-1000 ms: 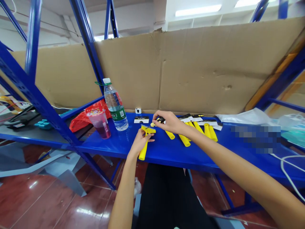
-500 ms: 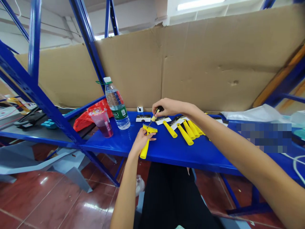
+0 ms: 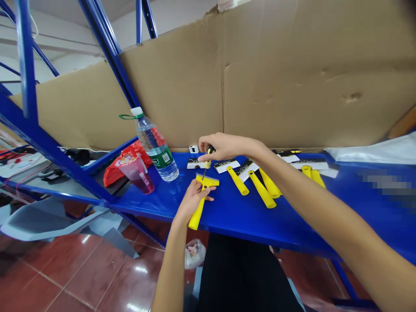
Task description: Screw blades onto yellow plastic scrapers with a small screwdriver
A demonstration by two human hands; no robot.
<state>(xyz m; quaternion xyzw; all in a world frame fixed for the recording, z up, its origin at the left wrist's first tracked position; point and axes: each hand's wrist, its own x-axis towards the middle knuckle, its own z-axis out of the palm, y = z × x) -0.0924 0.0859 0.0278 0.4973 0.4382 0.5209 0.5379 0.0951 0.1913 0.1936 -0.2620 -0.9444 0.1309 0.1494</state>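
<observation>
My left hand [image 3: 194,196] is closed around a yellow scraper [image 3: 196,215], its wide head turned away from me and its handle pointing back toward the table's front edge. From above, my right hand [image 3: 218,146] grips a screwdriver [image 3: 208,164] with a yellow and black handle. The screwdriver's shaft slants down to the scraper's head; the exact contact of the tip is too small to make out. To the right lie several loose yellow handles [image 3: 262,190], and behind them are black-and-white packets [image 3: 226,165].
A water bottle [image 3: 158,149] and a cup of red drink [image 3: 138,175] stand at the left on the blue table [image 3: 234,212]. Behind them is a red plastic bag [image 3: 113,167]. Cardboard [image 3: 175,86] walls off the back, and a blue metal frame [image 3: 61,147] rises at left.
The camera view has tilted down and shifted a little. Both hands keep their hold on the scraper and the screwdriver; my right hand's fingers have turned slightly around the screwdriver handle.
</observation>
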